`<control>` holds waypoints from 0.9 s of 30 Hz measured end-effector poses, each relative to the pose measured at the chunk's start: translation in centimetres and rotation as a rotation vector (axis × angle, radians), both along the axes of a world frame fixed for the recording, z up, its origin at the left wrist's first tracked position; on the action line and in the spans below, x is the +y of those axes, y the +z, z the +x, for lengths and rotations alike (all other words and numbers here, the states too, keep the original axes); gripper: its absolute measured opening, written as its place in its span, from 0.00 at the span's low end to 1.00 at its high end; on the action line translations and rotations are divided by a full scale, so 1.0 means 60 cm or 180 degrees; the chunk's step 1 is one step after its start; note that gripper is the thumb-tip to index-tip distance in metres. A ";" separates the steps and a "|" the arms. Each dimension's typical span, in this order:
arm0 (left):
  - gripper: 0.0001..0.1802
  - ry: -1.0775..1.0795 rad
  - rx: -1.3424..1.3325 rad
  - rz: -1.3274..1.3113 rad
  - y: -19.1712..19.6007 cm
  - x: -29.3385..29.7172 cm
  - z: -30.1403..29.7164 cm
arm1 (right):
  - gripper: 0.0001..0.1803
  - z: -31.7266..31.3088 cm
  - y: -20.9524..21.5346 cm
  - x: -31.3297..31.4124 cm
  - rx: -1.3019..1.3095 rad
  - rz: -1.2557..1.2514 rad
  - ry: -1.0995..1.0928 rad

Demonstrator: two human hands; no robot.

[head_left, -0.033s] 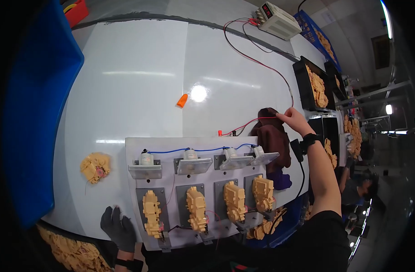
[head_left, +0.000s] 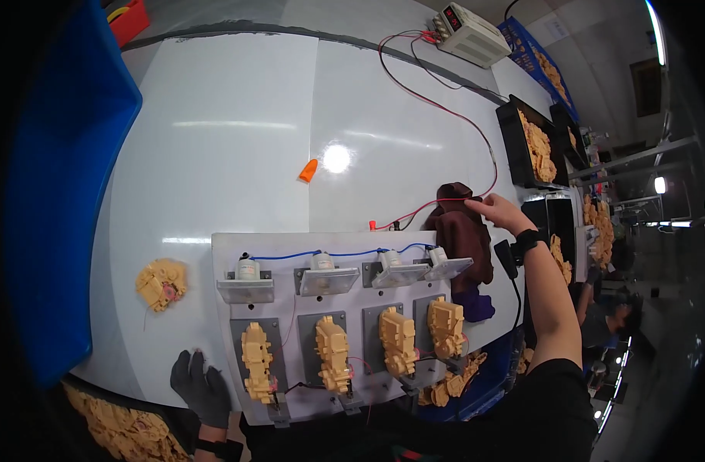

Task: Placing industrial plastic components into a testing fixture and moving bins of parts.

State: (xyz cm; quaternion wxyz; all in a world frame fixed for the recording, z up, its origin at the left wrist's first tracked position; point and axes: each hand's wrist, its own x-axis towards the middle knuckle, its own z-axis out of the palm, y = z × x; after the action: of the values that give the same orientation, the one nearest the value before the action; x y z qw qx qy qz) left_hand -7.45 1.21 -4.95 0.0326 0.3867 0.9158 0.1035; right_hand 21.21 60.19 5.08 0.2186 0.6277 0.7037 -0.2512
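My left hand (head_left: 200,387), in a dark grey glove, lies on the table with fingers spread, left of a white test board (head_left: 291,239). Bare, my right hand (head_left: 500,212) pinches a thin red wire (head_left: 422,209) beyond the board's far right corner. That wire leads to a red plug (head_left: 372,225) at the board's far edge. Several tan plastic gear housings (head_left: 333,354) sit on grey plates along the board's near side. Behind them stand white cylindrical parts (head_left: 322,262) with clear plates, joined by a blue wire (head_left: 279,256).
A loose tan housing (head_left: 161,285) and an orange cap (head_left: 308,171) lie on the table. Dark cloth (head_left: 462,239) is bunched beneath the red wire. A power supply (head_left: 476,35) stands far right. Black bins (head_left: 514,138) of tan parts line the right; a blue bin (head_left: 68,177) flanks the left.
My right hand has shifted slightly nearer and left. The wire beside it now bends in a smoother curve. My left hand stays put.
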 end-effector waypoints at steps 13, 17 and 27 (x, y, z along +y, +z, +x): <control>0.26 0.0027 -0.0120 0.0195 0.005 0.006 0.000 | 0.21 0.086 0.069 -0.029 -0.1226 -0.0175 0.0400; 0.26 -0.0037 -0.0189 0.0293 0.011 0.015 -0.002 | 0.14 0.169 0.178 0.034 -0.0634 -0.0343 -0.0081; 0.26 -0.0104 -0.0189 0.0379 0.008 0.017 -0.004 | 0.21 0.022 0.408 0.012 0.3060 -0.0406 0.0181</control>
State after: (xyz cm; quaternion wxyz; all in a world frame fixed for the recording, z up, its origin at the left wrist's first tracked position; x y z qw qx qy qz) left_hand -7.68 2.26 -4.47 0.0384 0.3996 0.9002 0.1687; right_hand 22.55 60.89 29.56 -0.0864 0.4064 0.7250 -0.5493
